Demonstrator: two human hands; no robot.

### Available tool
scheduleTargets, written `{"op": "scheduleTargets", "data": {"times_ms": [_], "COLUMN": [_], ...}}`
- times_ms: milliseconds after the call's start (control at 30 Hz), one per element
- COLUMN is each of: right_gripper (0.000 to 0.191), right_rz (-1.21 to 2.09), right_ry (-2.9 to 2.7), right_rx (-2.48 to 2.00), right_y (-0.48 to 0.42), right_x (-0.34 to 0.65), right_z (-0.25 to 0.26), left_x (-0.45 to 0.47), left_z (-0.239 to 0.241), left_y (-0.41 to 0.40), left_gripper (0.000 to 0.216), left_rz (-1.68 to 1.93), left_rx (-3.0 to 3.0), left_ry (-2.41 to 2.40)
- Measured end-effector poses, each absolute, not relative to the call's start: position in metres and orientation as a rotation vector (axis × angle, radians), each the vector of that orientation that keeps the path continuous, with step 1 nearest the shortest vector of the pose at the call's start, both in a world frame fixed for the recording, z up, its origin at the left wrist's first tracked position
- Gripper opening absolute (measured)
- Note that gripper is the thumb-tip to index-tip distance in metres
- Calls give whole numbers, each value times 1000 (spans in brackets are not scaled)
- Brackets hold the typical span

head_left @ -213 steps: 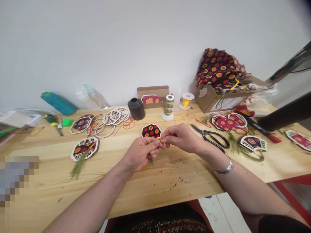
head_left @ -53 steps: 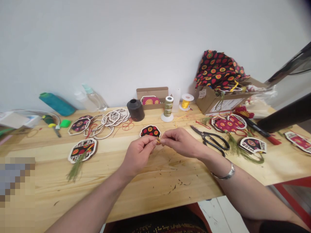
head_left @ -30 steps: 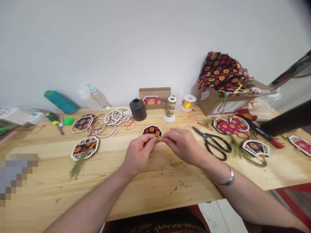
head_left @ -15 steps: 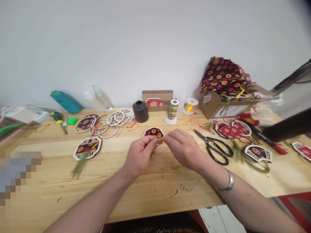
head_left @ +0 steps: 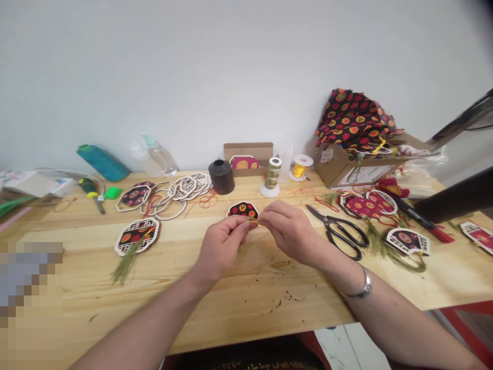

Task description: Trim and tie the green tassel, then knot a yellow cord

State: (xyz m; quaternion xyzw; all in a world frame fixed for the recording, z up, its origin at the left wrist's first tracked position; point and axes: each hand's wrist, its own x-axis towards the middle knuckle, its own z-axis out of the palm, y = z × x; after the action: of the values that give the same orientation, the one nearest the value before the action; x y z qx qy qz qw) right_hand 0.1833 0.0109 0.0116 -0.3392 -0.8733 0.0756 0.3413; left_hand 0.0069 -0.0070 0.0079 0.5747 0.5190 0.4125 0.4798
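Note:
Both my hands meet over the middle of the wooden table. My left hand [head_left: 224, 245] is closed, its thumb and forefinger pinching a thin yellow cord [head_left: 254, 221] at the lower edge of a dark flowered ornament [head_left: 242, 210]. Whether those fingers also grip the ornament's rim, I cannot tell. Just to the right, my right hand [head_left: 289, 232] is closed in a pinch on the same cord, which spans the small gap between the fingertips. The fingers partly hide the ornament's lower part.
Black-handled scissors [head_left: 342, 231] lie right of my right hand. Behind stand a black thread cone [head_left: 221, 177], a green thread spool [head_left: 273, 174] and a yellow cord spool [head_left: 300, 167]. A tasselled ornament [head_left: 137, 236] lies left. A cardboard box [head_left: 346, 167] holds patterned fabric [head_left: 354, 121].
My right hand has shifted slightly right, away from the left fingertips, and more of the yellow cord shows between them. The left hand keeps its pinch.

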Motion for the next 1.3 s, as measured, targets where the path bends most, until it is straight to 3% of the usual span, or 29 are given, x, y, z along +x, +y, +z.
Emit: {"op": "scheduleTargets", "data": {"times_ms": [600, 1067, 1300], "right_gripper": [17, 20, 16], "right_rz": [498, 372, 512], "right_ry": [-2110, -2178, -2226], "right_rx": [-875, -940, -967], "right_y": [13, 8, 6], "right_x": [181, 180, 183], "right_z": [14, 11, 20], "left_x": [6, 4, 3], "left_z": [9, 6, 2], "left_y": [-7, -8, -5], "left_gripper": [24, 23, 25], "left_rz": [929, 886, 882], "left_rx": [1495, 1522, 1407], "left_ry": [1228, 1132, 1082]}}
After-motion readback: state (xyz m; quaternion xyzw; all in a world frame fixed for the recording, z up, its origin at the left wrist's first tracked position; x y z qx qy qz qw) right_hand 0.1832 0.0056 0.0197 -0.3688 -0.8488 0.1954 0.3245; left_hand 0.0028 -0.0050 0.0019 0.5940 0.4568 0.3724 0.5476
